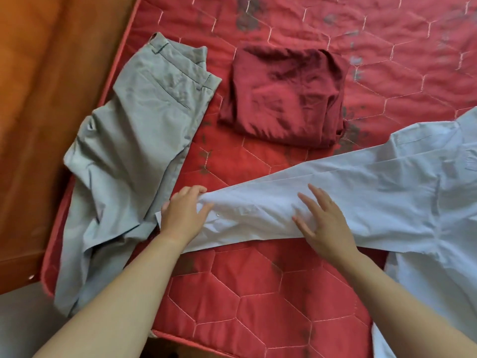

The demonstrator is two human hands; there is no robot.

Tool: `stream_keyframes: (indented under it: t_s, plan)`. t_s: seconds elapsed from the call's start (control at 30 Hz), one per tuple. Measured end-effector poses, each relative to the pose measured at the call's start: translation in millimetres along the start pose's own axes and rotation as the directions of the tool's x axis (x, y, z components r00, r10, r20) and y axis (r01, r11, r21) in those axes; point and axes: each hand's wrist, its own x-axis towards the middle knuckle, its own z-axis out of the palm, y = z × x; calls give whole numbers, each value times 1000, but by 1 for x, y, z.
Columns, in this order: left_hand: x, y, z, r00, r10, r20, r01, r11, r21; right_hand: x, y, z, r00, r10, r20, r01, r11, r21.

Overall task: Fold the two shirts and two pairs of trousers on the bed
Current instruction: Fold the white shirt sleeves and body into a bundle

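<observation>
A pale blue shirt lies on the right of the red quilted bed, one long sleeve stretched leftward across the middle. My left hand pinches the sleeve's cuff end. My right hand rests flat on the sleeve, fingers spread. Grey trousers lie unfolded along the bed's left edge, legs draping over the front corner. A dark red garment sits folded into a rough square behind the sleeve.
An orange-brown wooden surface borders the bed on the left. The bed's front edge runs across the bottom of the view. Dark stains mark the quilt toward the back.
</observation>
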Motion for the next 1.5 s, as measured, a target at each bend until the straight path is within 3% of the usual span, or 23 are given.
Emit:
stream_keyframes:
  t_s: [0.1, 0.2, 0.33, 0.5, 0.77, 0.87, 1.07, 1.3, 1.4, 1.5]
  plan:
    - [-5, -23, 10, 998, -46, -37, 48, 998, 43, 18, -7, 6, 999, -41, -29, 39, 998, -53]
    - [-8, -45, 13, 989, -130, -65, 132, 991, 30, 29, -14, 18, 997, -34, 63, 41, 993, -108]
    - [-30, -55, 16, 934, -296, -199, 257, 946, -200, 15, -27, 37, 1000, -8, 28, 13, 987, -163]
    - [-55, -57, 35, 915, -391, -95, 331, 866, -374, -10, -43, 57, 995, -49, -86, 42, 996, -81]
    - [-49, -53, 42, 911, -408, -61, 323, 799, -508, -1, -45, 65, 986, -25, -167, 21, 999, -26]
    - [-48, -51, 43, 915, -390, -106, 309, 843, -441, 1, -49, 65, 990, -33, -140, 32, 999, -9]
    - [-51, -49, 26, 886, -432, -171, 281, 791, -544, 5, -59, 63, 998, -47, -37, 47, 999, -10]
    - [-47, -77, 12, 847, -501, -181, 368, 796, -481, 10, -71, 77, 974, -90, 207, 111, 990, -89]
    - [-47, -61, 17, 879, -417, -233, 346, 892, -290, 10, -70, 77, 977, -98, 188, 115, 990, -81]
    - [-49, -30, 29, 948, -221, -230, 221, 975, -25, 4, -65, 70, 992, -84, 91, 89, 994, -61]
